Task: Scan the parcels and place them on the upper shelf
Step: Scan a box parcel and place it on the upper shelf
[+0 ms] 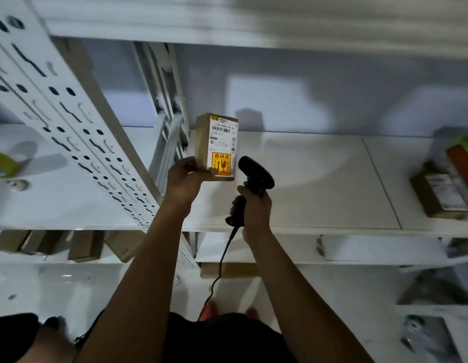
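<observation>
My left hand grips the bottom of a small brown cardboard parcel and holds it upright over the white shelf. Its white shipping label with a barcode and its orange fragile sticker face me. My right hand grips the handle of a black corded barcode scanner. The scanner's head sits just right of the parcel's lower edge.
A perforated white upright runs diagonally on the left. Another labelled parcel lies at the shelf's right end below green and orange items. Several brown boxes stand on the lower left shelf. The scanner cable hangs down towards the floor.
</observation>
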